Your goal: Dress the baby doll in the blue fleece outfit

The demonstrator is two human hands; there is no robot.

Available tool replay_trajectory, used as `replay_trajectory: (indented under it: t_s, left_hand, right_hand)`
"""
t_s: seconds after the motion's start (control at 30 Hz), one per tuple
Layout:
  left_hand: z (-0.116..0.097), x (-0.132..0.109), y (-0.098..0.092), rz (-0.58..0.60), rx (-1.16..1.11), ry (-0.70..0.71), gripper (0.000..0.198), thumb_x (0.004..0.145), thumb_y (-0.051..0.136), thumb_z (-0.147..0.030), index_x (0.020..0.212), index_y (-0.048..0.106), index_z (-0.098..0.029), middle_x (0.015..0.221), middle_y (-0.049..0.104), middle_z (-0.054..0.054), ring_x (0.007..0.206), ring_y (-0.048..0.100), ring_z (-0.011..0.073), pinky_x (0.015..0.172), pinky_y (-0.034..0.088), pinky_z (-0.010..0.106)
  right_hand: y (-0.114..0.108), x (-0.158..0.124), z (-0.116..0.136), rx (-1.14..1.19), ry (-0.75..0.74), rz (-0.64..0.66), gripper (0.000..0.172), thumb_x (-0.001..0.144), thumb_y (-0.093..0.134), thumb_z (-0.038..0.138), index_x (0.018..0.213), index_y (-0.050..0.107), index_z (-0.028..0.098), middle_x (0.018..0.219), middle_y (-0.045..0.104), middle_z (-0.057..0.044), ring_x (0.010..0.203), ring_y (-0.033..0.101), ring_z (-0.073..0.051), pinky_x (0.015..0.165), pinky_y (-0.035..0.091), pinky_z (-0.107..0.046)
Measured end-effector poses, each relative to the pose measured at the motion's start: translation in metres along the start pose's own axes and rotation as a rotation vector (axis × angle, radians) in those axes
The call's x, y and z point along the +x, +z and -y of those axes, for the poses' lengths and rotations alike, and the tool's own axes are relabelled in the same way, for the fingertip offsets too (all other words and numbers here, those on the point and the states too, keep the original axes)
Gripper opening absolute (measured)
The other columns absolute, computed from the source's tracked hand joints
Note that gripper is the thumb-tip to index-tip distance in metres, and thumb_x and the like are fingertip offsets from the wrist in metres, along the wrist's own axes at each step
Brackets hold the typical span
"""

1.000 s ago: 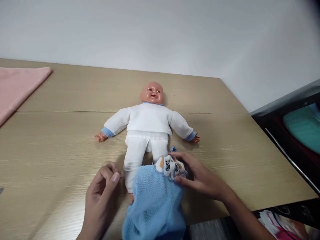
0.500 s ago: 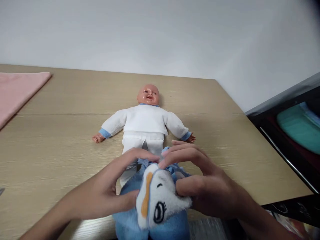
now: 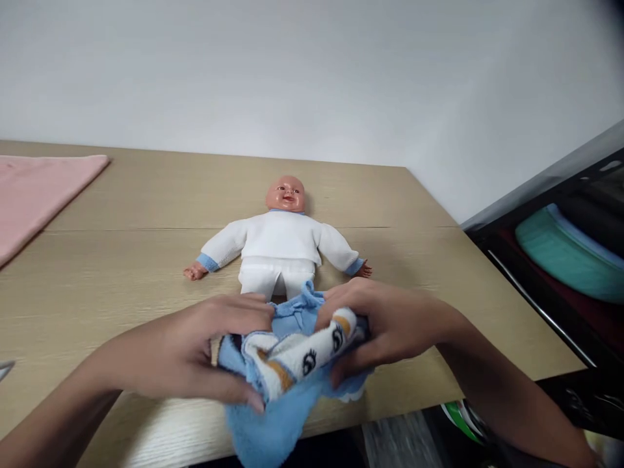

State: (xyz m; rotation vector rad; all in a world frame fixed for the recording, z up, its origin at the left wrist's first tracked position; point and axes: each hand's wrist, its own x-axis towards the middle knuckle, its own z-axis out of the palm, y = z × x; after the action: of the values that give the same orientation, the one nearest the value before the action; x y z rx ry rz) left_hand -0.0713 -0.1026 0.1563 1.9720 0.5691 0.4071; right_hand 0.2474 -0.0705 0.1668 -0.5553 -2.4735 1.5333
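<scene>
A bald baby doll lies on its back on the table with its arms spread. It wears a white top with blue cuffs and white trousers; its lower legs are hidden. In front of it I hold a light blue plush doll garment with a white panel, embroidered black eyes and orange patches. My left hand pinches the bunched left side, thumb below and fingers above. My right hand grips the right side, its fingers reaching inside the fabric edge. The garment's lower part hangs over the table's near edge.
The wooden table runs up to a white wall. A folded pink cloth lies at the far left. Right of the table stands a dark shelf or rack holding a teal rounded item.
The garment's edge has been bunched and pulled apart, and its embroidered face is now folded. Both hands have shifted to the gathered fabric's sides. The view has moved slightly.
</scene>
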Motion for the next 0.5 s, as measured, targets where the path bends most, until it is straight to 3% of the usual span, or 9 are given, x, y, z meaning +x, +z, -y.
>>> replay_trajectory:
  t_s: [0.07, 0.1, 0.2, 0.27, 0.33, 0.37, 0.47, 0.5]
  left_hand:
    - [0.0, -0.002, 0.003, 0.001, -0.023, -0.026, 0.018, 0.109, 0.071, -0.038, 0.107, 0.078, -0.022, 0.102, 0.075, 0.003, 0.092, 0.071, 0.0194, 0.086, 0.062, 0.025]
    - [0.001, -0.005, 0.004, -0.05, -0.049, -0.07, 0.019, 0.11, 0.067, -0.036, 0.117, 0.079, -0.023, 0.108, 0.078, 0.005, 0.095, 0.074, 0.0207, 0.086, 0.063, 0.026]
    - [0.006, -0.015, 0.01, -0.235, -0.116, -0.234, 0.038, 0.104, 0.073, -0.04, 0.14, 0.078, -0.029, 0.125, 0.083, 0.007, 0.112, 0.081, 0.0271, 0.093, 0.067, 0.029]
    - [0.01, -0.021, 0.012, -0.261, -0.159, -0.275, 0.042, 0.101, 0.077, -0.042, 0.141, 0.079, -0.032, 0.128, 0.083, 0.007, 0.124, 0.079, 0.031, 0.099, 0.067, 0.034]
    - [0.013, -0.023, 0.014, -0.255, -0.218, -0.284, 0.037, 0.097, 0.08, -0.041, 0.133, 0.084, -0.033, 0.119, 0.085, 0.006, 0.116, 0.081, 0.0314, 0.092, 0.069, 0.035]
    - [0.014, -0.023, 0.015, -0.235, -0.26, -0.289, 0.033, 0.093, 0.084, -0.041, 0.125, 0.086, -0.032, 0.111, 0.085, 0.005, 0.104, 0.082, 0.03, 0.084, 0.07, 0.034]
    - [0.014, -0.017, 0.019, -0.057, -0.393, -0.273, 0.024, 0.079, 0.097, -0.038, 0.099, 0.089, -0.027, 0.088, 0.082, 0.002, 0.076, 0.076, 0.0249, 0.068, 0.067, 0.03]
    - [0.014, -0.016, 0.021, -0.081, -0.398, -0.242, 0.022, 0.075, 0.1, -0.037, 0.09, 0.088, -0.025, 0.083, 0.081, 0.002, 0.073, 0.076, 0.0251, 0.067, 0.067, 0.031]
  right_hand:
    - [0.004, 0.006, 0.0, -0.043, -0.087, -0.023, 0.027, 0.098, 0.088, 0.043, 0.097, 0.074, 0.02, 0.105, 0.075, -0.003, 0.099, 0.069, -0.018, 0.089, 0.052, -0.029]
    - [0.007, 0.008, 0.001, -0.052, -0.092, -0.048, 0.023, 0.103, 0.082, 0.04, 0.1, 0.071, 0.02, 0.106, 0.072, -0.003, 0.099, 0.068, -0.017, 0.089, 0.052, -0.029]
    - [0.017, 0.017, 0.008, 0.0, 0.003, -0.108, 0.018, 0.11, 0.069, 0.038, 0.104, 0.063, 0.022, 0.092, 0.065, 0.002, 0.08, 0.06, -0.014, 0.073, 0.05, -0.028]
    - [0.023, 0.023, 0.01, 0.07, 0.06, -0.164, 0.02, 0.111, 0.066, 0.042, 0.108, 0.065, 0.022, 0.094, 0.068, 0.001, 0.083, 0.062, -0.016, 0.077, 0.053, -0.029]
    - [0.025, 0.028, 0.006, 0.13, 0.112, -0.18, 0.026, 0.111, 0.064, 0.046, 0.111, 0.07, 0.021, 0.105, 0.074, -0.002, 0.094, 0.067, -0.02, 0.087, 0.056, -0.031]
    - [0.025, 0.031, 0.003, 0.147, 0.151, -0.157, 0.03, 0.111, 0.064, 0.049, 0.109, 0.072, 0.02, 0.102, 0.074, -0.001, 0.092, 0.067, -0.02, 0.086, 0.056, -0.031]
    - [0.021, 0.034, -0.008, 0.189, 0.265, 0.058, 0.044, 0.101, 0.076, 0.061, 0.09, 0.073, 0.019, 0.078, 0.064, 0.003, 0.071, 0.057, -0.015, 0.065, 0.05, -0.027]
    - [0.02, 0.034, -0.011, 0.204, 0.265, 0.133, 0.046, 0.096, 0.083, 0.063, 0.087, 0.072, 0.019, 0.076, 0.063, 0.004, 0.07, 0.056, -0.014, 0.063, 0.049, -0.026]
